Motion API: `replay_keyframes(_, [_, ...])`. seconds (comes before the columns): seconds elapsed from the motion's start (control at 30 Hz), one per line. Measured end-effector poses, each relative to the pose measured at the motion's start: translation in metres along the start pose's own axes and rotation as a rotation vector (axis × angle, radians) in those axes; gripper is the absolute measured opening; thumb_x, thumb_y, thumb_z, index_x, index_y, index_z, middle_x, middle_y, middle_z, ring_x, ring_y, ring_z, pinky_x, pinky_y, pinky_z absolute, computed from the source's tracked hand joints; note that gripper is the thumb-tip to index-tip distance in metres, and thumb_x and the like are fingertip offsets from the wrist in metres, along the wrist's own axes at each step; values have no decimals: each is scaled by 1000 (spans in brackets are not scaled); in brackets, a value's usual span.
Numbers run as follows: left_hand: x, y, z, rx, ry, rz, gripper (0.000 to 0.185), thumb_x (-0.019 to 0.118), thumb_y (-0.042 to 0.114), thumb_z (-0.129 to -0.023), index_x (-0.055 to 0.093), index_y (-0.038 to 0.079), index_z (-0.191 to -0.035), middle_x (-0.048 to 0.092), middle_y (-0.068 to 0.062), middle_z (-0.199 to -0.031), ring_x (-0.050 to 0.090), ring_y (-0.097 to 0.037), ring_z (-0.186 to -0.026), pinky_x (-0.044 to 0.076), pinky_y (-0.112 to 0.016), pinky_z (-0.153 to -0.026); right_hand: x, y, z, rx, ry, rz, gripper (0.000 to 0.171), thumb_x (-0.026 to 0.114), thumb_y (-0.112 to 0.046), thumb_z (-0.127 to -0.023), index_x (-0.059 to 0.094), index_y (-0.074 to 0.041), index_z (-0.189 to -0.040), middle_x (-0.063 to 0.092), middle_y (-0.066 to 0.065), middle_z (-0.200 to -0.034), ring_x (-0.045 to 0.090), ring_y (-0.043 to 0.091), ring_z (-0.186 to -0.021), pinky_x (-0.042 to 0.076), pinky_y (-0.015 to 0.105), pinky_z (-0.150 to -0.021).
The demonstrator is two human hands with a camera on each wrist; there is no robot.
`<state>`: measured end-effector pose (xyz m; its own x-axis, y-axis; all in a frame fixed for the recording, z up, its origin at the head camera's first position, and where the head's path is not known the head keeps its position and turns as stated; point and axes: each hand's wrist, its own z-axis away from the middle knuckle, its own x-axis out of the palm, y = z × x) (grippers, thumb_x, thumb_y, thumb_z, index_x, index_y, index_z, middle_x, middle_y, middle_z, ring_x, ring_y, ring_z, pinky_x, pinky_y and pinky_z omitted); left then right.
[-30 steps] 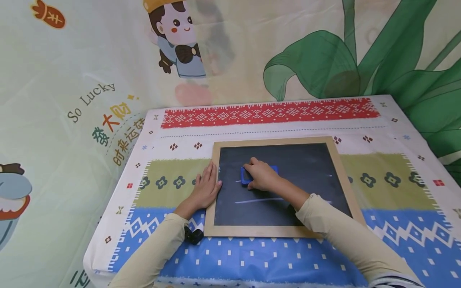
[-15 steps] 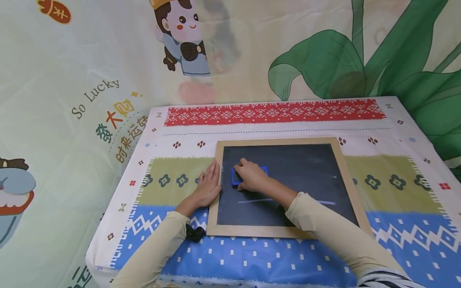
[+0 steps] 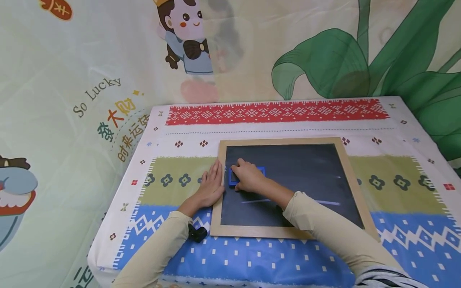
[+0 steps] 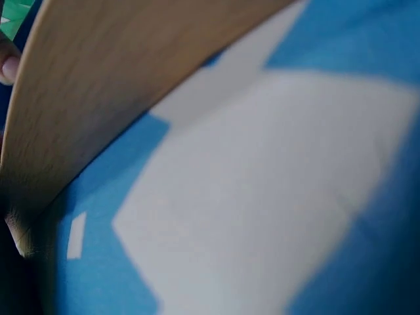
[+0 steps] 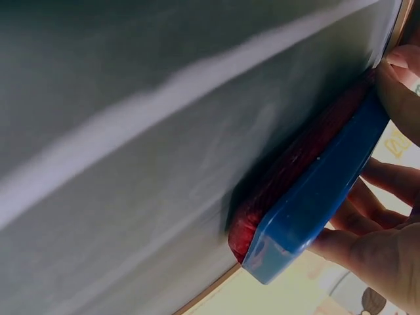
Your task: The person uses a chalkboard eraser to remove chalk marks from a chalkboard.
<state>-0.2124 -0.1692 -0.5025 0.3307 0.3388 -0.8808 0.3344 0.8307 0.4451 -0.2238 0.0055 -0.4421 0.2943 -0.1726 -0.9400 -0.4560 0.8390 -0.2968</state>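
Observation:
A chalkboard with a pale wooden frame (image 3: 281, 141) lies flat on the table. My right hand (image 3: 247, 177) grips a blue eraser (image 3: 233, 177) and presses it on the dark board near its left edge. In the right wrist view the eraser (image 5: 315, 197) shows a blue back and a red felt face against the slate, fingers (image 5: 400, 85) curled over it. A white chalk line (image 3: 257, 200) runs across the board below the hand. My left hand (image 3: 210, 185) rests flat on the cloth against the frame's left side. The left wrist view shows the frame (image 4: 118, 85) close up.
A patterned tablecloth (image 3: 273, 114) in red, green and blue bands covers the table. A small black object (image 3: 197, 233) lies by the board's near left corner. A printed curtain (image 3: 90, 80) hangs behind and to the left. The table's left edge is near my left arm.
My right hand has slid the eraser leftwards across the board to near the frame's left side. The short chalk mark beside it is gone. The left hand stays put.

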Motion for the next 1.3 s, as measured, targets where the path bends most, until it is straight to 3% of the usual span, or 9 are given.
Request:
replay_keyframes(0.63, [2,2,-3,9,-26,-9,75,31,28,-87,-10,5,-145,-18,-9,-152,-11,-27,-141,-4,-52,-109,4,-8,-6,11,-26,24,69,75,-30,-74,48,-3,-131,50,16,-118,55,28,-102,47,40,-88])
replay_keyframes(0.87, [0,-3,-2,41,0,-7,75,31,28,-87,-8,1,-145,-16,-12,-152,-9,-29,-141,-2,-53,-108,-1,-4,0,-4,-20,47,67,74,-30,-75,48,-3,-131,50,16,-116,57,27,-98,48,38,-84])
replay_keyframes(1.3, [-1,-1,-4,31,15,28,79,35,25,-84,-8,0,-145,-14,-13,-153,-8,-29,-141,-3,-53,-108,-17,62,52,56,-17,8,69,73,-30,-76,45,-3,-133,48,19,-119,55,29,-101,47,41,-85])
